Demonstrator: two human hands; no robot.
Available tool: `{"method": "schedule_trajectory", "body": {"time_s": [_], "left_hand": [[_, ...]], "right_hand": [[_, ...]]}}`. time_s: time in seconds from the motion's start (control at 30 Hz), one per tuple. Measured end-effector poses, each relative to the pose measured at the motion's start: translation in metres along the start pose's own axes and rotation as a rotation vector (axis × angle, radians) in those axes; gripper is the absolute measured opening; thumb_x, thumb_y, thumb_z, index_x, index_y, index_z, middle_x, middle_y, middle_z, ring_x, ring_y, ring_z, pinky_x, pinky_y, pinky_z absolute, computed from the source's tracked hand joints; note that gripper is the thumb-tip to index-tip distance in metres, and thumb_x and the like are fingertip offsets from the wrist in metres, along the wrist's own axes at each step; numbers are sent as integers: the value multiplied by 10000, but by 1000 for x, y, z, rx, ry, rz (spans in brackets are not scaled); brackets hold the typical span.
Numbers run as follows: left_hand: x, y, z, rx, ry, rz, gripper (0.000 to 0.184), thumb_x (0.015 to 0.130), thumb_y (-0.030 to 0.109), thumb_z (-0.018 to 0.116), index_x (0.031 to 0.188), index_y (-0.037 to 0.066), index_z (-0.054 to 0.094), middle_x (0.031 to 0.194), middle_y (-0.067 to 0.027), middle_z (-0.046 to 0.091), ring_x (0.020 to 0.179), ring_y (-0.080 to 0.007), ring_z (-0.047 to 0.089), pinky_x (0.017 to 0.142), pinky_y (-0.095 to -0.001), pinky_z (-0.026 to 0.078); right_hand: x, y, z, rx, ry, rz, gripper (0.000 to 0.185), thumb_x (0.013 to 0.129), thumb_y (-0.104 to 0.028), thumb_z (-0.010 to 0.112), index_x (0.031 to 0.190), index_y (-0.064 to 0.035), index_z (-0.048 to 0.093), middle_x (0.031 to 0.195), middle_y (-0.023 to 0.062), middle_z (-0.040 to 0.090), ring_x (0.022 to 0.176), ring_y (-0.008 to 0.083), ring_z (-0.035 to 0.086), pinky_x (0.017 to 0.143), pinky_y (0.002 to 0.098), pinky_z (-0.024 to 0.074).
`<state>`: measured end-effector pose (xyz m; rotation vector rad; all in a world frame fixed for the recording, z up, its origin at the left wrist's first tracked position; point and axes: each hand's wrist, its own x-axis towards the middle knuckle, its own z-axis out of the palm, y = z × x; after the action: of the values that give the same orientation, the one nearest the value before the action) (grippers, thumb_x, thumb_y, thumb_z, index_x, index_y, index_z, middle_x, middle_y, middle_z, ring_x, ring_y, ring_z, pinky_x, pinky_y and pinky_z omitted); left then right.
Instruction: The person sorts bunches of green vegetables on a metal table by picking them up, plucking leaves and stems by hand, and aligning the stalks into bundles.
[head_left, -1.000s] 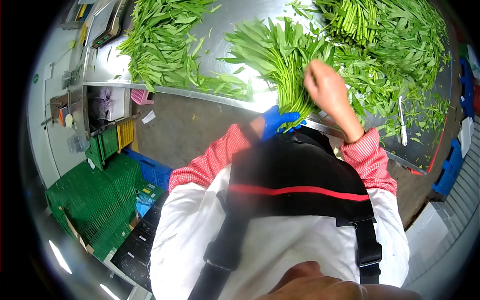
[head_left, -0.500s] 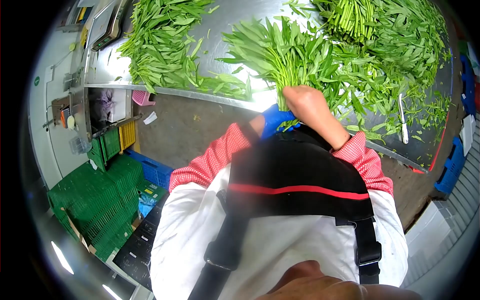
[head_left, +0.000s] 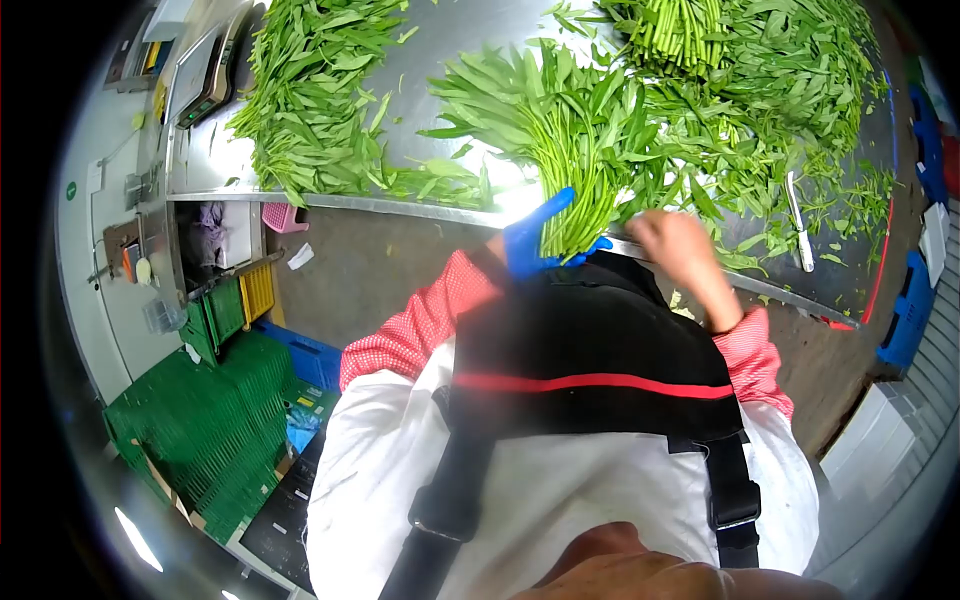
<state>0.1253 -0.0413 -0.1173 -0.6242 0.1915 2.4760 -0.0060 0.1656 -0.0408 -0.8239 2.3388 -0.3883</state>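
Bunch of leafy green stems (head_left: pixel 577 195) lies at the near edge of the metal table (head_left: pixel 415 65), leaves fanned away from the person, cut ends pointing toward the black apron (head_left: pixel 600 340).

Left hand (head_left: pixel 525 240), blue-gloved: closed around the lower stems, thumb along the left side, fingertips showing on the right side near the cut ends. Right hand (head_left: pixel 678 248), bare: just to the right of the stems, blurred, fingers bent; whether it pinches anything cannot be told. No contact with the bunch is visible.

Surroundings: loose greens (head_left: pixel 790 90) heaped at right, meeting the bunch's leaves; a stacked bundle (head_left: pixel 680 40), stem ends showing, at the far side; another leafy pile (head_left: pixel 310 100) at left, a scale (head_left: pixel 208 85) beyond it. A white-handled tool, probably a knife (head_left: pixel 801 225), lies right of the bare hand, apart from it.

Risks (judgement): the left hand appears to be the bunch's only grip, so slackening could let the outer stems slide apart or drop over the edge. Leaves overlapping the heap could snag and drag strays along if the bunch is pulled sideways. Squeezing too hard might bruise the stems. A wide rightward sweep of the bare hand could knock the tool.
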Motion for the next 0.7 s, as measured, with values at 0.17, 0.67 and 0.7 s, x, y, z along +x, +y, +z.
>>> {"method": "schedule_trajectory", "body": {"time_s": [0.17,0.67,0.7], "left_hand": [[12,-7,7,489,120,-10,388,902,252,569,1210,20,527,1092,-115,614,940,-178,610,804,-276,505],[-7,-8,52,570,263,127,257,866,141,594,1084,5,609,913,-47,629,778,-97,581,653,-204,457],[-8,-8,51,536,258,140,265,870,137,586,1096,-1,605,926,-49,632,787,-97,581,668,-207,460]], "right_hand": [[1,-14,44,159,163,-86,174,859,-232,561,836,-63,591,681,167,606,635,357,584,567,438,445],[23,7,34,997,40,-140,106,885,-100,578,850,-31,505,565,-9,493,461,55,415,421,205,316],[17,7,18,1175,-129,-128,105,882,-109,582,848,-35,514,549,-3,489,440,69,412,406,211,312]]}}
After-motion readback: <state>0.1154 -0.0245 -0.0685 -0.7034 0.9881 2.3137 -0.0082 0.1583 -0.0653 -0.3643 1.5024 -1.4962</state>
